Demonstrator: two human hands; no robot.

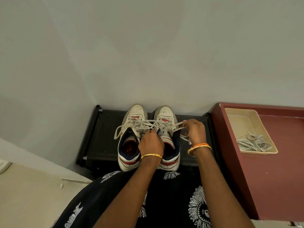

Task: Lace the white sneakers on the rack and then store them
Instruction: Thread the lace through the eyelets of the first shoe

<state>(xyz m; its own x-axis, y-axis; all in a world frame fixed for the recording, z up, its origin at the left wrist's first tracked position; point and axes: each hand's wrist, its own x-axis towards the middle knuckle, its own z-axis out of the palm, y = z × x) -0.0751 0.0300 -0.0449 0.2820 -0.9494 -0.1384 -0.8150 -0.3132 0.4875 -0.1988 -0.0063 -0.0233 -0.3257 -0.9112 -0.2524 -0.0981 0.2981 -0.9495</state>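
Against a pale wall, a black rack (102, 139) is carrying two white sneakers (134, 134) side by side. The left hand (151, 143) is curling over the right sneaker's (167, 129) tongue, gripping lace (144, 124); the right hand (195, 130) is pinching a lace end taut. Nearby, a tray (233, 116) is holding spare laces (254, 143).

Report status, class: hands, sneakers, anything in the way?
Left hand and right hand both pinching the lace of the right sneaker. Both white sneakers on the black rack, left sneaker laced. Nothing blocking; spare laces in tray.
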